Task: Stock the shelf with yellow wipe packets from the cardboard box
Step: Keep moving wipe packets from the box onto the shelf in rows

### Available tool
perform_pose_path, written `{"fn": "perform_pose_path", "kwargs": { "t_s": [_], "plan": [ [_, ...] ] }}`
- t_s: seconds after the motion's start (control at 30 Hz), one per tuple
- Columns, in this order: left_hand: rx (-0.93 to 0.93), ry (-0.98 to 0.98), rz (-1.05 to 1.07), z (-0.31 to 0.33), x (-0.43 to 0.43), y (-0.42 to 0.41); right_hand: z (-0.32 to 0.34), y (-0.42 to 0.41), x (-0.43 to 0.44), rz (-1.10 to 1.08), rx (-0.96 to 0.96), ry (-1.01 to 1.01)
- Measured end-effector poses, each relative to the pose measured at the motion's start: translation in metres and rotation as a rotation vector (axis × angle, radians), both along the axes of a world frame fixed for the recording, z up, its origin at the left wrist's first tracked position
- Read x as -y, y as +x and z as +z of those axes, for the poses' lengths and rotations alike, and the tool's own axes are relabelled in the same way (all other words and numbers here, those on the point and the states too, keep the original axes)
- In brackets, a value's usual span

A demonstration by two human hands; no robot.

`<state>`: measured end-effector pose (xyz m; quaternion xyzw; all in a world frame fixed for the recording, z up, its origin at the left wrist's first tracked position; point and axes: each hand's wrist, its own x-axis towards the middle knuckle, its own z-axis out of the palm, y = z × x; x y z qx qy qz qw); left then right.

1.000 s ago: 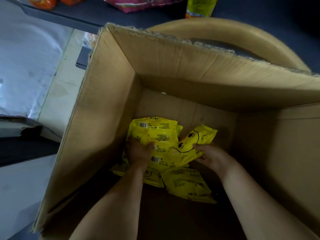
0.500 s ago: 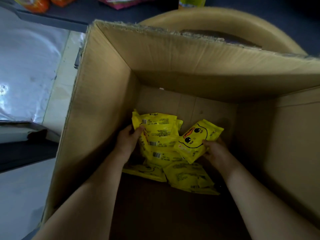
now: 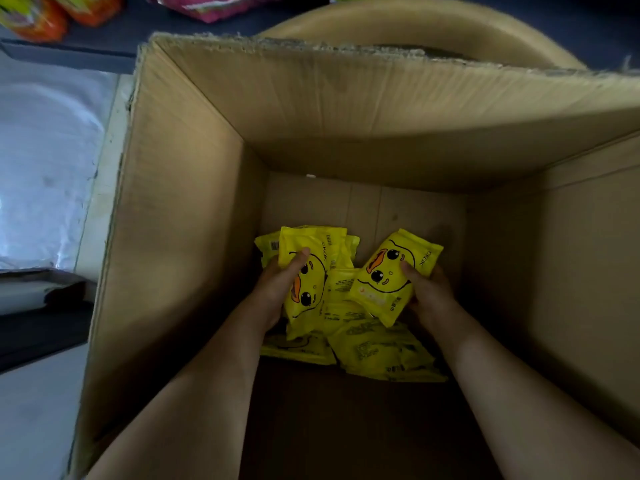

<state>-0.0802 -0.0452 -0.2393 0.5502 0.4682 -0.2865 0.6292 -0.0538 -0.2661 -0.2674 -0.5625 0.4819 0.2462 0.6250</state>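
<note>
Both my arms reach down into a deep cardboard box. My left hand grips a yellow wipe packet with a duck face, thumb across its front. My right hand holds a second duck-face packet, tilted, a little above the pile. Several more yellow packets lie on the box floor beneath and in front of my hands, most with their printed backs up.
The box's far wall stands tall in front. Behind it is a tan round rim. A dark shelf at the top edge carries orange bags and a pink bag. A white plastic sheet lies to the left.
My left hand has turned its packet over so the duck face shows and lifted it. My right hand has raised its packet slightly. The view has tipped a little further into the box.
</note>
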Motion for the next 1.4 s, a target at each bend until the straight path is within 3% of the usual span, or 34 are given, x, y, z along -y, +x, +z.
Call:
{"fn": "perform_pose_path", "kwargs": {
  "t_s": [0.2, 0.4, 0.73, 1.03, 1.23, 1.4],
  "plan": [
    [0.090, 0.086, -0.110, 0.008, -0.003, -0.001, 0.017, 0.002, 0.002, 0.094, 0.075, -0.078],
    [0.174, 0.003, -0.063, 0.051, -0.012, -0.001, 0.070, -0.003, 0.006, 0.119, 0.105, -0.113],
    [0.436, -0.055, -0.099, 0.215, -0.010, -0.006, 0.239, -0.008, 0.016, 0.256, 0.348, -0.227],
    [0.795, -0.023, 0.048, 0.367, 0.040, -0.014, 0.400, 0.002, 0.059, 0.290, 0.652, -0.305],
    [0.895, -0.236, 0.206, 0.449, 0.077, -0.022, 0.493, -0.008, 0.086, 0.286, 0.869, -0.279],
    [1.003, -0.337, 0.200, 0.509, 0.090, -0.015, 0.555, -0.006, 0.101, 0.275, 0.995, -0.328]
  ]
}}
